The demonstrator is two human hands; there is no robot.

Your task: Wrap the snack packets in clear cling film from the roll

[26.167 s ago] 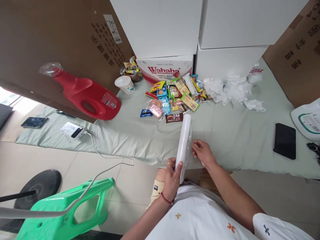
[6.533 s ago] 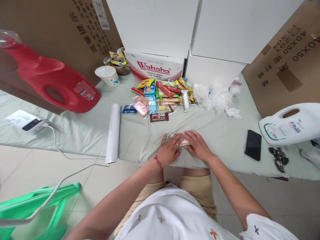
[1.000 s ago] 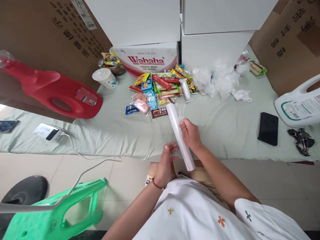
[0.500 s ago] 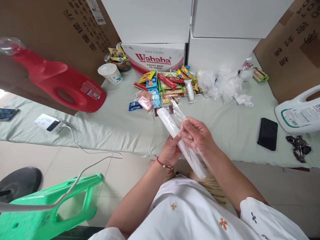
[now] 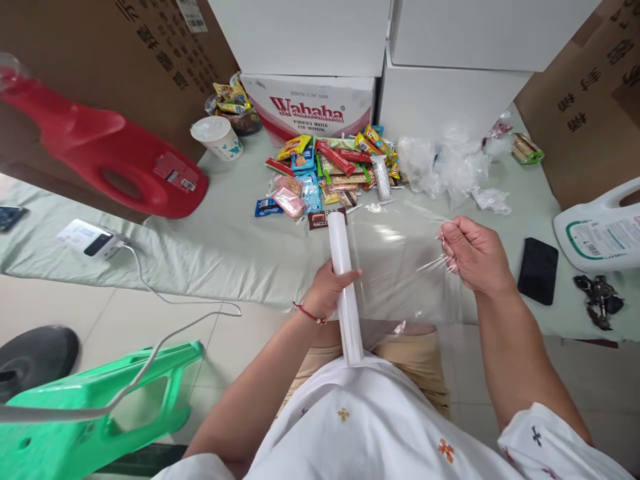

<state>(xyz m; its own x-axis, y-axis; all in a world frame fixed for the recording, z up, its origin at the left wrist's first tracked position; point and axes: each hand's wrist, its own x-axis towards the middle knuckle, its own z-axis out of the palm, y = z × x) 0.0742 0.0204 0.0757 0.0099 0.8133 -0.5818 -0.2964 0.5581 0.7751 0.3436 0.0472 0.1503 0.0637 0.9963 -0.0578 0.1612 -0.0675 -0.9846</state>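
Observation:
My left hand [image 5: 330, 288] is wrapped round a white roll of clear plastic film [image 5: 345, 300], held nearly upright above my lap, thumb across its front. Out to the right, my right hand [image 5: 470, 253] is closed on the free edge of the film. Between the hands a see-through sheet of film [image 5: 400, 267] is drawn out, creased where the right fingers pinch it. Just beyond the roll's top end, a small brown snack packet [image 5: 320, 220] lies at the near side of a pile of wrapped snacks [image 5: 345, 170].
Crumpled clear plastic [image 5: 450, 170] lies right of the snacks. A paper cup [image 5: 217, 139] and red jug [image 5: 130, 160] stand left; a black phone [image 5: 539, 270], keys [image 5: 599, 300] and white jug [image 5: 600, 230] are right. White boxes [image 5: 310, 107] stand behind. A green stool [image 5: 100, 407] is lower left.
My right hand has moved away to the right, drawing a wide sheet of film off the roll. The roll in my left hand has turned more upright.

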